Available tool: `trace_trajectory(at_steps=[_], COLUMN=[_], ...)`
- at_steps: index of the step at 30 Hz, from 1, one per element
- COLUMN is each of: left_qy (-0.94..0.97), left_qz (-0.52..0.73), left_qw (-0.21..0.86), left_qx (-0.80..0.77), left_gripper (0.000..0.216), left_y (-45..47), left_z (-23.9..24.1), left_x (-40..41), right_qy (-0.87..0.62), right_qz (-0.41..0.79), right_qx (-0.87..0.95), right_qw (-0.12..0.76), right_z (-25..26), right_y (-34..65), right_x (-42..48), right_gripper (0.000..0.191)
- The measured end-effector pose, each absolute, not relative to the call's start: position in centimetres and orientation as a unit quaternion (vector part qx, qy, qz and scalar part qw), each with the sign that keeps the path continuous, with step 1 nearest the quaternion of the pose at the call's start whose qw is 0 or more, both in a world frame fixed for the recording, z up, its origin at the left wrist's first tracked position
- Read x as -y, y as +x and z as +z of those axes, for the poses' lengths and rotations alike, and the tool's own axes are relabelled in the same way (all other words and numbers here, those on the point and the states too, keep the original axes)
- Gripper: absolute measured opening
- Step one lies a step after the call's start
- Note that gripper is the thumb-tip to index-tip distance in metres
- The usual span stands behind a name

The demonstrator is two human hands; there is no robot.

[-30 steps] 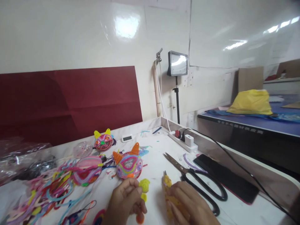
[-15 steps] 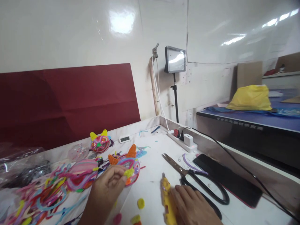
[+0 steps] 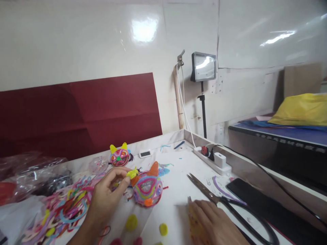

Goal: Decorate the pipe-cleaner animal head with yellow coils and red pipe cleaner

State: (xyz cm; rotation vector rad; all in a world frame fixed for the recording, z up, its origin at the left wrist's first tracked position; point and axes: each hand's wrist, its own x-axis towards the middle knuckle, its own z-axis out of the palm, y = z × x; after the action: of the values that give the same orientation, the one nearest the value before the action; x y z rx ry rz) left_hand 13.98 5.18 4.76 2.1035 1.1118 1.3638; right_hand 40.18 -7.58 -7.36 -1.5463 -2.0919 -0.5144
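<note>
My left hand (image 3: pixel 112 190) pinches a small yellow fuzzy piece (image 3: pixel 132 173) between thumb and fingertips. The piece is beside an orange ear of a round, colourful cat-face ornament (image 3: pixel 147 187), which lies on the white table. My right hand (image 3: pixel 216 221) is closed over a yellow glue gun (image 3: pixel 195 221), whose metal tip points away from me; the hand hides much of its body. Large black-handled scissors (image 3: pixel 217 199) lie just right of that hand. Yellow pom-poms (image 3: pixel 163 229) sit on the table between my hands.
A second cat-face ornament (image 3: pixel 119 157) with yellow ears stands at the back, near a small white digital display (image 3: pixel 145 154). Colourful pipe-cleaner pieces (image 3: pixel 68 207) are heaped at left. A power strip (image 3: pixel 213 162) runs along the right edge, and a black phone (image 3: pixel 252 197) lies nearby.
My left hand has moved the yellow piece from over the ornament's face to its left ear. My right hand has closed over the glue gun. The view has shifted left.
</note>
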Motion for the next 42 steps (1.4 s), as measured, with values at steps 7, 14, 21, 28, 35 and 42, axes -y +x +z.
trace_trajectory(at_steps=[7, 14, 21, 28, 35, 42], left_qy=[0.822, 0.918, 0.931, 0.907, 0.897, 0.899], left_qz=[0.397, 0.318, 0.294, 0.329, 0.34, 0.337], left_qw=[0.121, 0.004, -0.083, -0.208, -0.245, -0.24], left_qx=[-0.39, -0.238, -0.198, -0.162, -0.141, -0.145], left_gripper=[0.013, 0.02, 0.032, 0.028, 0.03, 0.037], left_y=[13.9, 13.5, 12.7, 12.1, 11.8, 11.3], left_z=[3.8, 1.1, -2.1, -1.8, -2.3, -3.4], left_x=[-4.3, -4.2, -5.4, -5.1, -4.8, -5.2], right_qy=[-0.647, -0.627, -0.622, -0.605, -0.639, -0.573], right_qz=[0.182, 0.237, 0.236, 0.226, 0.128, -0.163], right_qx=[0.666, 0.649, 0.638, 0.656, 0.675, 0.762], right_qw=[0.323, 0.359, 0.386, 0.39, 0.345, 0.254], right_z=[-0.7, -1.8, -1.1, -0.6, -1.7, -4.2], right_y=[35.9, 34.7, 33.7, 33.3, 37.3, 41.1], right_x=[1.4, -3.4, -2.1, -1.4, 3.6, 8.6], right_gripper=[0.054, 0.032, 0.048, 0.05, 0.048, 0.031])
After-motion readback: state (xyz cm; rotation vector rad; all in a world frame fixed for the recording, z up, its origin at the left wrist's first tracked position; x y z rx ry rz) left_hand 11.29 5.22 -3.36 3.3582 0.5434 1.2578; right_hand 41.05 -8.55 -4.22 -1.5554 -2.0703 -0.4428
